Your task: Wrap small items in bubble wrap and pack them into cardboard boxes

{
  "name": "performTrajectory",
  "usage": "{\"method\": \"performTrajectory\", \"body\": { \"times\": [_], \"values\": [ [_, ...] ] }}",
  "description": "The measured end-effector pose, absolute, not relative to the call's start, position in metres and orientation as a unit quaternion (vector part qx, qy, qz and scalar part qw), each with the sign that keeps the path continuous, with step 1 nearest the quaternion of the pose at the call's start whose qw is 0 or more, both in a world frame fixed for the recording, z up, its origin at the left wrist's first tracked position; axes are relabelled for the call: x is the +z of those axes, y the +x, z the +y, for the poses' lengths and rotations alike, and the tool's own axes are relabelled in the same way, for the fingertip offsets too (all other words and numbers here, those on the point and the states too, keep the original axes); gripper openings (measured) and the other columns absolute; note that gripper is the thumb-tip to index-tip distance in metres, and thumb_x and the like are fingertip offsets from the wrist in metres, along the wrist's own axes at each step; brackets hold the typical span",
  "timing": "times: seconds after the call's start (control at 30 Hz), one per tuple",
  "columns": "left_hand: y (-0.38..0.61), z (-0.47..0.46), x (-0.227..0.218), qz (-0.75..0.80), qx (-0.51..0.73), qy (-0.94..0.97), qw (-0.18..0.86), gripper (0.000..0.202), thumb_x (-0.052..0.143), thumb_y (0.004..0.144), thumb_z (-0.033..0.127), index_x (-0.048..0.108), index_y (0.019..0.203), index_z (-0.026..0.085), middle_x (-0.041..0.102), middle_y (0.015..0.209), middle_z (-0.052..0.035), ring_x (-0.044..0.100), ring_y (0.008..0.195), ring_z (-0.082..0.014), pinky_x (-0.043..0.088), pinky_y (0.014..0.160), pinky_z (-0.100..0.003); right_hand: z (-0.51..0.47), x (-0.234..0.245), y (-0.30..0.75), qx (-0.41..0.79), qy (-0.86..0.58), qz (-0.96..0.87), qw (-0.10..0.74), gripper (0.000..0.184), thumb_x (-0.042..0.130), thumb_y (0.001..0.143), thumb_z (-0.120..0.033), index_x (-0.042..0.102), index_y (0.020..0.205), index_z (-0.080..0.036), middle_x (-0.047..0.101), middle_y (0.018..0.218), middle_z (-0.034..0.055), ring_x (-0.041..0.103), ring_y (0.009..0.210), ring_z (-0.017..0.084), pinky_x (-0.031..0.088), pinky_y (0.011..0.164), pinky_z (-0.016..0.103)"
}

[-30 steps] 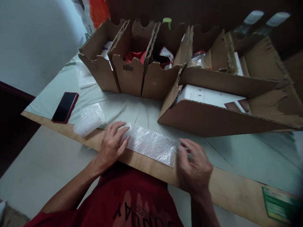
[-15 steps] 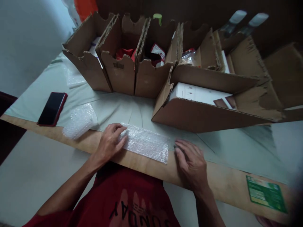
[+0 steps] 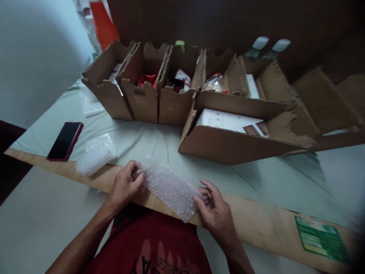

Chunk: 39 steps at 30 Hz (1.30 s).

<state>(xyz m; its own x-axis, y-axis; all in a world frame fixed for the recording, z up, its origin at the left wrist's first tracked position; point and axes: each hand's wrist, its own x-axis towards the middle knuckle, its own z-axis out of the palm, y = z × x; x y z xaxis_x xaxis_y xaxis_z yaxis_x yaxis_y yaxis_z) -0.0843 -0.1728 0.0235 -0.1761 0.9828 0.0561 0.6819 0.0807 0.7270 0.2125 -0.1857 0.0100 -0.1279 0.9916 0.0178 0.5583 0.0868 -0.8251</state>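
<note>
The bubble-wrap strip (image 3: 168, 190) lies between the person's hands at the table's near wooden edge (image 3: 245, 213), its long axis slanting from far left to near right. The left hand (image 3: 129, 182) pinches its far-left end between thumb and fingers. The right hand (image 3: 212, 205) touches the opposite end, thumb nearest; I can't tell whether its fingers close on it. Both hands are equally near, one at each end.
</note>
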Motion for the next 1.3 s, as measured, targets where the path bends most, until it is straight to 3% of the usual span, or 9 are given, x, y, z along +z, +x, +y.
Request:
{"method": "performTrajectory", "body": {
  "times": [0.1, 0.23, 0.37, 0.53, 0.7, 0.8, 0.9, 1.07, 1.3],
  "values": [
    [-0.092, -0.158, 0.041, 0.678, 0.341, 0.592, 0.272, 0.033, 0.06, 0.088, 0.033, 0.059, 0.118, 0.02, 0.064, 0.078, 0.0021, 0.061, 0.064, -0.0154, 0.05, 0.062, -0.028, -0.207, 0.014, 0.201, 0.441, -0.546, -0.634, 0.323, 0.056, 0.058, 0.098, -0.03, 0.047, 0.152, -0.021, 0.072, 0.088, 0.0012, 0.069, 0.071, 0.014, 0.058, 0.067, 0.024],
    [-0.092, -0.116, 0.042, 0.663, 0.314, 0.646, 0.211, 0.052, 0.064, 0.088, 0.029, 0.053, 0.139, 0.02, 0.068, 0.085, 0.0003, 0.059, 0.061, -0.0145, 0.052, 0.064, -0.03, -0.203, 0.018, 0.184, 0.448, -0.497, -0.67, 0.322, 0.053, 0.055, 0.099, -0.027, 0.052, 0.152, -0.029, 0.076, 0.101, 0.0032, 0.071, 0.085, 0.016, 0.059, 0.082, 0.029],
    [-0.083, -0.084, 0.023, 0.643, 0.283, 0.7, 0.126, 0.054, 0.069, 0.082, 0.02, 0.058, 0.135, 0.017, 0.072, 0.109, -0.0119, 0.068, 0.098, -0.0279, 0.056, 0.092, -0.048, -0.192, 0.022, 0.173, 0.499, -0.457, -0.691, 0.253, 0.036, 0.057, 0.098, -0.025, 0.072, 0.13, -0.03, 0.078, 0.117, 0.0054, 0.073, 0.103, 0.022, 0.057, 0.095, 0.038],
    [-0.099, -0.142, 0.029, 0.534, 0.306, 0.77, 0.165, 0.049, 0.063, 0.093, 0.028, 0.055, 0.141, 0.024, 0.061, 0.142, -0.0146, 0.053, 0.139, -0.0334, 0.045, 0.114, -0.057, -0.196, 0.014, 0.168, 0.665, -0.478, -0.52, 0.244, 0.038, 0.059, 0.097, -0.043, 0.07, 0.128, -0.023, 0.077, 0.092, 0.0059, 0.073, 0.082, 0.02, 0.056, 0.069, 0.031],
    [-0.097, -0.214, 0.039, 0.466, 0.258, 0.802, 0.269, 0.094, 0.079, 0.083, 0.051, 0.033, 0.161, 0.025, 0.051, 0.156, -0.0196, 0.042, 0.149, -0.0402, 0.042, 0.117, -0.063, -0.194, 0.006, 0.168, 0.736, -0.47, -0.399, 0.279, 0.052, 0.056, 0.096, -0.062, 0.067, 0.125, -0.019, 0.077, 0.086, 0.0079, 0.067, 0.066, 0.016, 0.054, 0.071, 0.033],
    [-0.08, -0.216, 0.022, 0.512, 0.315, 0.77, 0.213, 0.06, 0.065, 0.092, 0.024, 0.049, 0.15, 0.024, 0.073, 0.126, -0.0141, 0.068, 0.12, -0.0307, 0.055, 0.102, -0.051, -0.191, 0.007, 0.166, 0.759, -0.453, -0.367, 0.29, 0.056, 0.057, 0.094, -0.065, 0.067, 0.122, -0.018, 0.078, 0.095, 0.0136, 0.073, 0.078, 0.022, 0.053, 0.063, 0.031],
    [-0.069, -0.202, 0.011, 0.582, 0.346, 0.706, 0.207, 0.031, 0.055, 0.094, 0.017, 0.07, 0.121, 0.021, 0.077, 0.09, -0.0064, 0.071, 0.085, -0.0218, 0.058, 0.082, -0.039, -0.188, 0.012, 0.168, 0.761, -0.446, -0.374, 0.288, 0.055, 0.062, 0.092, -0.062, 0.066, 0.125, -0.018, 0.077, 0.099, 0.0141, 0.074, 0.085, 0.023, 0.054, 0.062, 0.03],
    [-0.069, -0.189, 0.015, 0.609, 0.339, 0.66, 0.281, 0.018, 0.055, 0.092, 0.021, 0.073, 0.095, 0.02, 0.077, 0.088, -0.0061, 0.071, 0.084, -0.0214, 0.057, 0.077, -0.035, -0.184, 0.019, 0.174, 0.63, -0.505, -0.528, 0.263, 0.047, 0.068, 0.091, -0.042, 0.063, 0.133, -0.021, 0.073, 0.089, 0.0051, 0.068, 0.074, 0.018, 0.057, 0.067, 0.032],
    [-0.077, -0.188, 0.018, 0.617, 0.337, 0.629, 0.332, 0.017, 0.057, 0.092, 0.027, 0.072, 0.095, 0.02, 0.076, 0.088, -0.0054, 0.071, 0.083, -0.021, 0.058, 0.077, -0.033, -0.17, 0.013, 0.155, 0.312, -0.445, -0.789, 0.288, 0.042, 0.064, 0.092, -0.025, 0.066, 0.133, -0.024, 0.073, 0.124, 0.0121, 0.069, 0.11, 0.029, 0.056, 0.096, 0.047]
  ]
}}
